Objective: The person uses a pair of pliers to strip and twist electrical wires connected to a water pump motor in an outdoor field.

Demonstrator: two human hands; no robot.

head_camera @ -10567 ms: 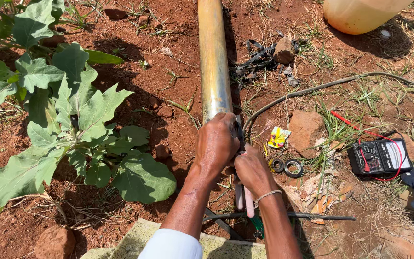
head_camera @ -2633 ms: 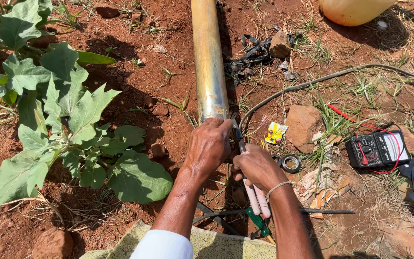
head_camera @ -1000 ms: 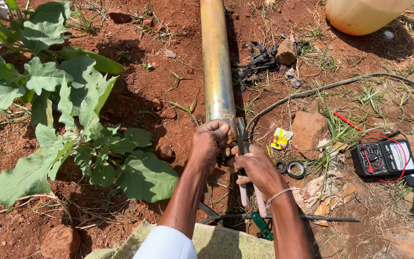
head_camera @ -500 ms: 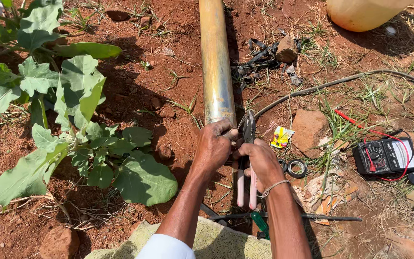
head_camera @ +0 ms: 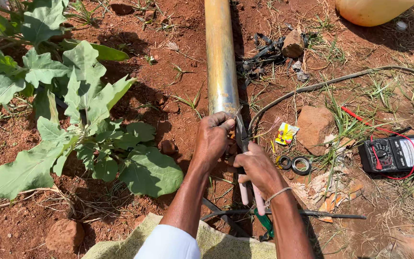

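A long metal cylinder (head_camera: 220, 62) lies on red soil, running away from me. My left hand (head_camera: 213, 139) closes over its near end, fingertips pinching thin wires there. My right hand (head_camera: 258, 170) grips pliers (head_camera: 247, 192) with pale pink handles, whose jaws point up at the cylinder's end beside my left fingers. A black cable (head_camera: 322, 86) curves from that end off to the right.
A large-leafed plant (head_camera: 68, 124) fills the left. On the right sit a black multimeter (head_camera: 393, 153) with red leads, tape rolls (head_camera: 295, 164), a yellow packet (head_camera: 286, 134) and a rock (head_camera: 315, 125). A yellow container (head_camera: 370, 9) stands at top right. A green-handled tool (head_camera: 264, 224) lies by a cloth (head_camera: 212, 242).
Both hands stay at the cylinder's end. The pliers' jaws have edged up closer to my left fingertips, and my left hand has shifted its grip slightly.
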